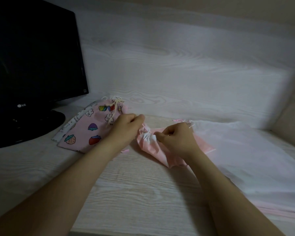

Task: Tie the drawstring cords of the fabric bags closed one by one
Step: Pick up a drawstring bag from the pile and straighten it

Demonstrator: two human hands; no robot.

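Note:
A small plain pink bag (pixel 153 150) lies in the middle of the table, its mouth (pixel 147 136) gathered tight. My left hand (pixel 126 126) pinches a thin pink cord just left of that mouth. On the right side of the mouth, my right hand (pixel 175 137) pinches the other cord end with curled fingers. A pink bag printed with strawberries and rabbits (pixel 90 128) lies to the left, its cream cord (pixel 114 106) tied at the top. Under it shows the edge of a white printed bag (pixel 70 125).
A black monitor (pixel 32 57) stands at the left on a round base (pixel 24 126). A sheer white bag (pixel 237 150) is spread over the table's right side. The white wood-grain table (pixel 134 193) meets a wall panel behind.

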